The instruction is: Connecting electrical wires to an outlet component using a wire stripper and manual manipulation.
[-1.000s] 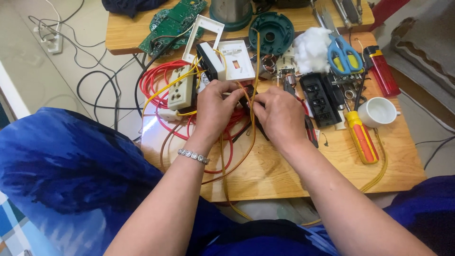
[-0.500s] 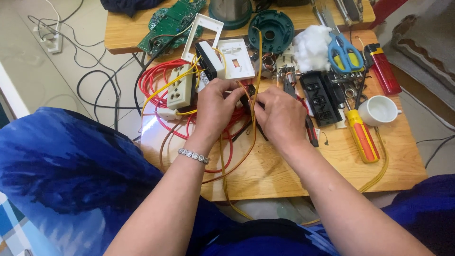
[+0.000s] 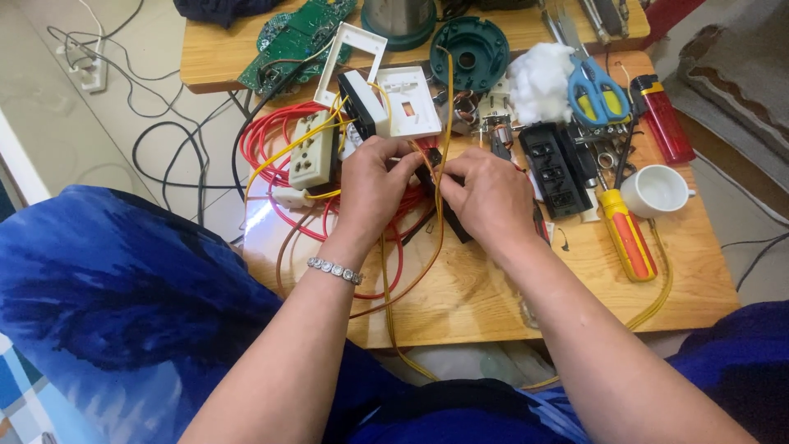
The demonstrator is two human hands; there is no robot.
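Head view: both hands meet at table centre.
Left hand (image 3: 374,185): pinching yellow wire (image 3: 445,123) ends.
Right hand (image 3: 491,197): clenched on black socket block (image 3: 433,160), mostly hidden.
Technique: I'd judge steadying block, feeding wire straight.
Clutter: red wire coil (image 3: 271,140) left; keep it clear.

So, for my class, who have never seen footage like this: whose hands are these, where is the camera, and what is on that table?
The camera sits on a person's head and looks down, so both arms are the person's own. The left hand, with a bead bracelet on its wrist, and the right hand meet over a small dark part amid yellow wires; what exactly the fingers pinch is hidden. On the wooden table lie red wires, white socket plates, blue scissors, a red lighter, an orange screwdriver and a white cup.
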